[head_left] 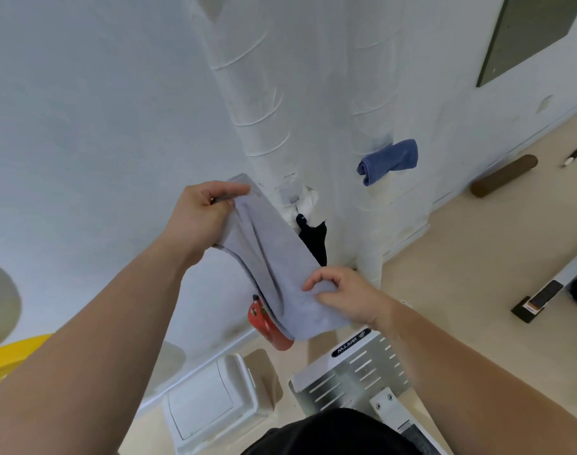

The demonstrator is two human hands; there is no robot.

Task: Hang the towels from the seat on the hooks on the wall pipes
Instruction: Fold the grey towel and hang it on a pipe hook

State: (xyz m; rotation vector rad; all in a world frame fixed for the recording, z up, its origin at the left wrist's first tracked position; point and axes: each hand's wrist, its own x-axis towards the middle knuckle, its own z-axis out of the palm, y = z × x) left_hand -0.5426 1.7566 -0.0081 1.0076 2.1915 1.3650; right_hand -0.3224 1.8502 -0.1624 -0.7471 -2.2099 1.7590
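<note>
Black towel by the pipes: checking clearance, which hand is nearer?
Right. The right hand, gripping the grey towel, is just below the black towel; the left hand is farther left.

A black label (351, 342) on the slotted metal plate (356, 377) reads "BRTW", upside down

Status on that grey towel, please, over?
Both gripping: left hand, right hand on the grey towel, not yet hung. Already on the pipes: blue towel, black towel. Black one right behind the grey.
</note>
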